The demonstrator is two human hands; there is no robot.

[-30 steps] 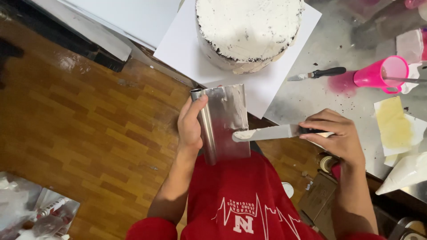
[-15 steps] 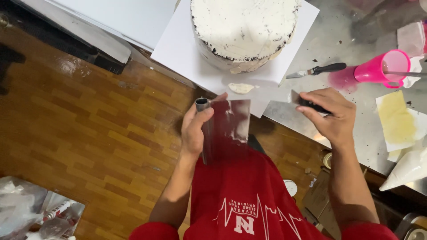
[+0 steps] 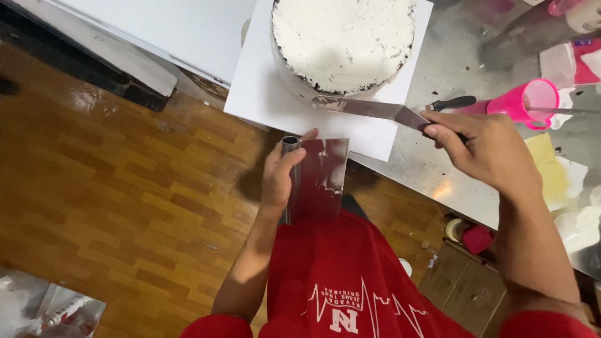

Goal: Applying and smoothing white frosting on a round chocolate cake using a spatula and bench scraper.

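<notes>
Wood-plank floor (image 3: 125, 206) on the left and a shiny steel desk (image 3: 457, 75) on the right, with a white-frosted round cake (image 3: 344, 44) sitting on a white board (image 3: 263, 100) at the desk's edge, and off to the right a pink cup (image 3: 529, 100) with a thin metal rod sticking out of it. Left hand (image 3: 282, 175) has its fingers wrapped tight round the tube handle of a metal scraper (image 3: 319, 178), held upright over the lap. Right hand (image 3: 488, 147) grips a long spatula (image 3: 375, 109) closed-fisted, and compared to half a second ago the blade's now up against the cake's near side instead of down by the scraper.
</notes>
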